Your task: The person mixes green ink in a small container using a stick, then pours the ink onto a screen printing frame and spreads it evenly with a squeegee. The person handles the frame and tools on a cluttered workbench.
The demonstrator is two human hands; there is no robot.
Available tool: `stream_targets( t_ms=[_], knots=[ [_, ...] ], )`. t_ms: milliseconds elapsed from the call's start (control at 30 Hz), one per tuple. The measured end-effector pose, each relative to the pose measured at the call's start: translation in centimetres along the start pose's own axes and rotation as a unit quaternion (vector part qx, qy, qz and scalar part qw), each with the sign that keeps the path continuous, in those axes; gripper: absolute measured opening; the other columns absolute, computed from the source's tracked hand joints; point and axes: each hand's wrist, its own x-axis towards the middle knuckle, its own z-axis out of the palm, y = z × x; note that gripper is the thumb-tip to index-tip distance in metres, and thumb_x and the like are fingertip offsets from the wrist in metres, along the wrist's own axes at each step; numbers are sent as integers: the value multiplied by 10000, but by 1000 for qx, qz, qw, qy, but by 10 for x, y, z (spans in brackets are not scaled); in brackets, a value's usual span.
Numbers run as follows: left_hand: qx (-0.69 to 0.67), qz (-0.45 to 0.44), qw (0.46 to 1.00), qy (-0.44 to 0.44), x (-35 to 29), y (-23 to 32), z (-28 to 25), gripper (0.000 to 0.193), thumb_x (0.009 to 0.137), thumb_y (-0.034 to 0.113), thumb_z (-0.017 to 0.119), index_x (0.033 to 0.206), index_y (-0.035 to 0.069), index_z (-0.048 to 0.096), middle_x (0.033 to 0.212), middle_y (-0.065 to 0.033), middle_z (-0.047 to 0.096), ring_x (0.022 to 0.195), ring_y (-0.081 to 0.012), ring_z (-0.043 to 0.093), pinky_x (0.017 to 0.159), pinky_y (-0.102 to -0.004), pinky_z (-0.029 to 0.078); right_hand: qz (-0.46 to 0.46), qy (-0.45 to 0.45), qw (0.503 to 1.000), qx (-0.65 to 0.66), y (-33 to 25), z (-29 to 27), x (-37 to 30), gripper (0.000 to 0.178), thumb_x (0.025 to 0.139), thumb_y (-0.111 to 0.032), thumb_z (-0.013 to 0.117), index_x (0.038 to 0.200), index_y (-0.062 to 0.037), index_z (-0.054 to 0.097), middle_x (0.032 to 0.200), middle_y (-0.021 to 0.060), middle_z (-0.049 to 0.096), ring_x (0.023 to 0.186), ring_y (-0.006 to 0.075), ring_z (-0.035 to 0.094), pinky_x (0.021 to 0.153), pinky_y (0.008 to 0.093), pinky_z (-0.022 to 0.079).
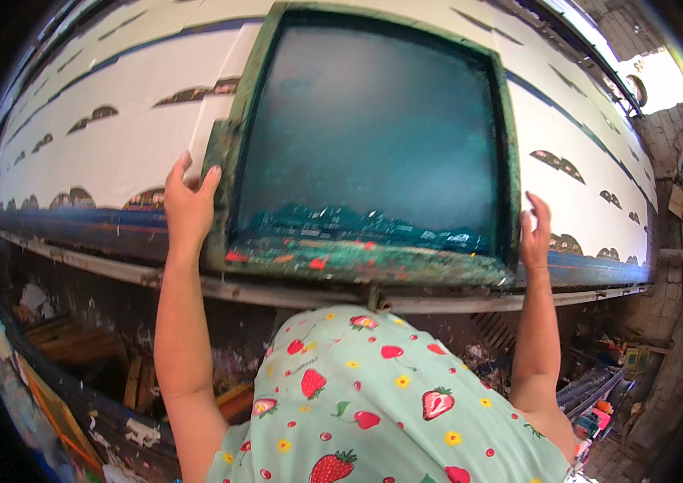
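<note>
A screen-printing frame (511, 161) with green, paint-stained sides lies in front of me on a long table. Its dark teal mesh (382, 137) carries a row of pale shapes along the near edge. My left hand (190, 201) is beside the frame's left side, thumb and fingers apart, nothing between them. At the right side, my right hand (536, 233) has its fingers loosely bent and apart, also holding nothing. Whether either hand touches the frame is hard to make out. White sheeting (132, 76) printed with dark hill-like shapes and blue bands spreads out on both sides of the frame.
A metal rail (108, 266) runs along the table's near edge, against my strawberry-patterned clothing (390, 394). Below left are wooden pieces (84, 346) and scraps. Colourful items (599, 414) lie at the lower right, by a paved floor (672, 322).
</note>
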Motion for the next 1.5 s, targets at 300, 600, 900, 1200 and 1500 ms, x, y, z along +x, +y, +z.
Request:
stream_targets(
  t_ms=[300, 600, 900, 1200, 1500],
  knots=[
    [161, -39, 986, -32, 76, 40, 33, 638, 1091, 549, 679, 1206, -67, 799, 1089, -262, 818, 1055, -412, 776, 964, -479, 577, 72, 23, 956, 284, 11, 21, -1, 585, 1143, -336, 594, 1613, 13, 571, 1583, 173, 612, 1423, 288, 614, 1184, 433, 499],
    [20, -183, 983, 21, 89, 29, 52, 892, 1152, 698, 492, 1080, -148, 763, 1046, -223, 756, 995, -326, 663, 949, -488, 507, 144, 85, 846, 506, 44, 40, -16, 609, 1193, -359, 550, 1589, 104, 550, 1519, 230, 665, 1380, 293, 656, 1194, 431, 524],
    [-40, -184, 982, 17, 87, 23, 56, 924, 1127, 737, 517, 950, -136, 760, 907, -176, 715, 889, -293, 620, 874, -494, 500, 176, 79, 768, 611, 28, 15, -9, 722, 1185, -525, 457, 1622, 41, 552, 1593, 253, 616, 1439, 353, 587, 1254, 482, 458],
    [-61, -181, 980, 61, 94, 24, 53, 889, 1075, 673, 673, 1204, -202, 761, 1210, -299, 791, 1134, -353, 724, 1012, -481, 538, 95, 51, 732, 672, 17, 5, 7, 702, 1193, -511, 421, 1643, 13, 545, 1644, 263, 576, 1301, 350, 684, 1165, 479, 529],
    [-280, -142, 949, 14, 95, 85, -49, 619, 1081, 496, 739, 1153, -117, 782, 1129, -190, 798, 1051, -275, 748, 957, -424, 566, -17, 47, 787, 616, -25, -37, 55, 768, 1150, -524, 455, 1669, 38, 525, 1702, 297, 519, 1471, 369, 595, 1224, 486, 489]
  ],
)
